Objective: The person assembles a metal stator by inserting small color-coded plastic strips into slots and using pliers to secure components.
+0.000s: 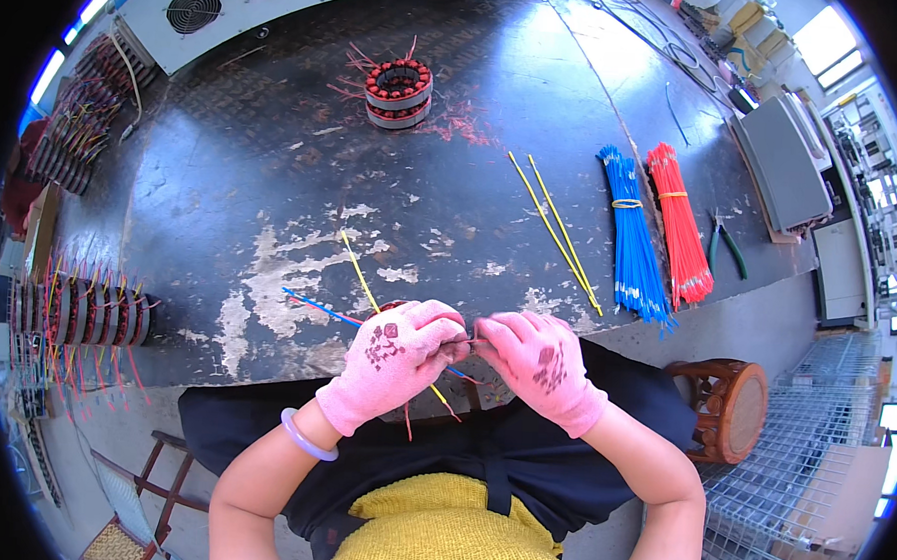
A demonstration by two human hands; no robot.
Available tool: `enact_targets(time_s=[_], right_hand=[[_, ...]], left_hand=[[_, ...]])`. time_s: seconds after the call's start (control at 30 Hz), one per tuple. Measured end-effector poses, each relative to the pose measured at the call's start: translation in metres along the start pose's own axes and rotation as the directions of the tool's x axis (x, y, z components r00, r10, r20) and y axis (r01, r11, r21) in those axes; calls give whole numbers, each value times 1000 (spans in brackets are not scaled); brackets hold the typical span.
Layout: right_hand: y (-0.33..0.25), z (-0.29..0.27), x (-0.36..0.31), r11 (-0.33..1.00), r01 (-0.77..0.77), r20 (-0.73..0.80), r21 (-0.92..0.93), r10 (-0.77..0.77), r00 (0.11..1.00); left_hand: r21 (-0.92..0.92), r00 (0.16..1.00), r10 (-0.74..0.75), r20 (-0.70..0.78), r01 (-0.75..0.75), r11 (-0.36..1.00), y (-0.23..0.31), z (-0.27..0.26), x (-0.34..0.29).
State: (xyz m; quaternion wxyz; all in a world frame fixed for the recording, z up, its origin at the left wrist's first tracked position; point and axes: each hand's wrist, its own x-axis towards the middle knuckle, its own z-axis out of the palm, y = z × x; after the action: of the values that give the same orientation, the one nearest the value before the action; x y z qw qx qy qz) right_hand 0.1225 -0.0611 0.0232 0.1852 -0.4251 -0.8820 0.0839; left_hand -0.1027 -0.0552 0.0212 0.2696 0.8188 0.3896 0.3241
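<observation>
Both my hands wear pink gloves with dark prints and meet over the table's front edge. My left hand [390, 356] is closed, its fingertips pinched on a thin dark reddish wire. My right hand [540, 366] pinches the same wire from the other side, close to the left fingertips. Under my left hand lies a reddish wound part, mostly hidden, probably a motor stator. A yellow wire [359, 268] and a blue wire [312, 303] stick out beyond the left hand, and more wire ends hang below it.
Two stacked stators [398, 96] with red windings stand farther back beside red scraps. To the right lie two yellow wires [559, 230], a blue wire bundle [630, 238], a red wire bundle [681, 235] and pliers [727, 247]. A stator row [87, 310] lies left; a wooden stool [728, 410] stands right.
</observation>
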Motion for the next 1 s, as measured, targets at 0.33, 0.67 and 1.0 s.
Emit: enact_targets(time_s=[0.33, 0.67, 1.0], right_hand=[[-7, -10, 4, 998, 57, -89, -34, -60, 994], [5, -2, 5, 152, -741, 702, 654, 242, 670], [6, -26, -39, 984, -180, 295, -3, 173, 940]], left_hand=[[22, 1000, -18, -3, 18, 1000, 3, -3, 1], [14, 997, 33, 68, -35, 999, 2, -6, 3], [35, 998, -28, 49, 27, 999, -3, -12, 2]])
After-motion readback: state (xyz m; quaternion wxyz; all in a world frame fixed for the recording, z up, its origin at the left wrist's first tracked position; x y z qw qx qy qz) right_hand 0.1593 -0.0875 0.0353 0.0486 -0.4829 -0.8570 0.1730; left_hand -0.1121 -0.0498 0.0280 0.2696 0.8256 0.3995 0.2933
